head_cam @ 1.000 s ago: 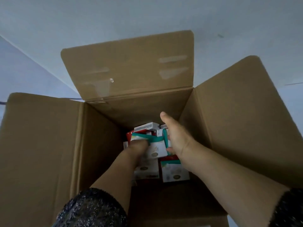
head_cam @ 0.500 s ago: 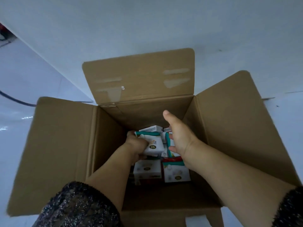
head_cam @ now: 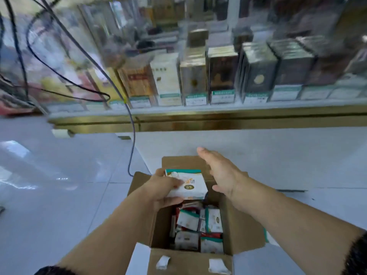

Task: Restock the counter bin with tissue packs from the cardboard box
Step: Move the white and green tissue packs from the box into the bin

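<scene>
My left hand (head_cam: 164,190) grips a tissue pack (head_cam: 189,185), long axis crosswise, teal edge away; my right hand (head_cam: 220,171) is beside it, fingers straight.

Two arms in shot, both with dark, near-black sleeves. The left sleeve (head_cam: 52,271) shows only as a thin dark strip at the near edge, its hem fuzzy. The right sleeve (head_cam: 357,255) shows more in the near right corner: dark fabric with a soft, ragged hem, its texture lost to blur. Beyond the hems, the left forearm (head_cam: 111,231) and right forearm (head_cam: 288,217) are bare through to the left hand (head_cam: 164,190) and right hand (head_cam: 220,171).
</scene>
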